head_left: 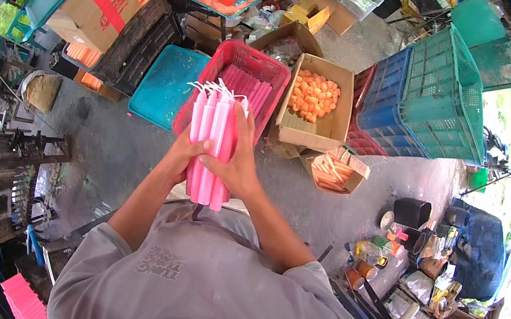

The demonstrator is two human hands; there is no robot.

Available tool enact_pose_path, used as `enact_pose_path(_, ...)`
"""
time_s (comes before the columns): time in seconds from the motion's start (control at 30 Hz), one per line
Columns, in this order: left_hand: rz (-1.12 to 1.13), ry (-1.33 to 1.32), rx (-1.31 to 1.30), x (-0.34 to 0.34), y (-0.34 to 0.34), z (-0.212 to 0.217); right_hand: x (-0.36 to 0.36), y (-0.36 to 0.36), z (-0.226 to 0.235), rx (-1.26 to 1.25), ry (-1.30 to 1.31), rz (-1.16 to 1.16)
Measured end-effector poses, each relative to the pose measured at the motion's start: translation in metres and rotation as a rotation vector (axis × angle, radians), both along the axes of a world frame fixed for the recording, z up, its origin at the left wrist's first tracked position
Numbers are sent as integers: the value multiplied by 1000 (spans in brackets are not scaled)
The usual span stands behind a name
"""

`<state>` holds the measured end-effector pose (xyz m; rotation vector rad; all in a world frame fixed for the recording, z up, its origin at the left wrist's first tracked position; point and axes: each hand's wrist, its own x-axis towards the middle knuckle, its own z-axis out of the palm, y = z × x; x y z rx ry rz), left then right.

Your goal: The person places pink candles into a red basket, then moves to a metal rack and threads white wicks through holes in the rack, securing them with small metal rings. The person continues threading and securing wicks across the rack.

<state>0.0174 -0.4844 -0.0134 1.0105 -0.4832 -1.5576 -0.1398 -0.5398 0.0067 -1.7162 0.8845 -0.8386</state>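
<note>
A bundle of long pink candles (212, 147) with white wicks stands upright in front of my chest, gripped between both hands. My left hand (184, 155) wraps the bundle's left side, its thumb across the front. From the right, my right hand (238, 167) closes round it, with its fingers reaching up along the candles and the thumb meeting the left one. Just beyond the bundle sits a red plastic basket (283, 73) holding several darker pink candles (249, 86), partly hidden by the ones I hold.
A teal lid or tray (165, 86) lies left of the basket. To its right are a cardboard box (337, 128) of orange pieces and a smaller box of orange candles (331, 171). Stacked blue and green crates (441, 97) stand farther right. Jars and clutter (370, 265) lie at the lower right.
</note>
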Motion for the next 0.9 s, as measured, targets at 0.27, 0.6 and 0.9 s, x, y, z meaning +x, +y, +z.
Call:
enact_pose_path(0.27,-178,26,135,58,-118,-89,50,-89,-109,195,-108,-185)
enact_pose_path(0.6,-141,-23,394,57,-151,-277,45,-133,-299,1297,-472,-112)
enact_pose_path(0.9,523,487,341,12,-220,-445,89,-354,-454,656,389,760)
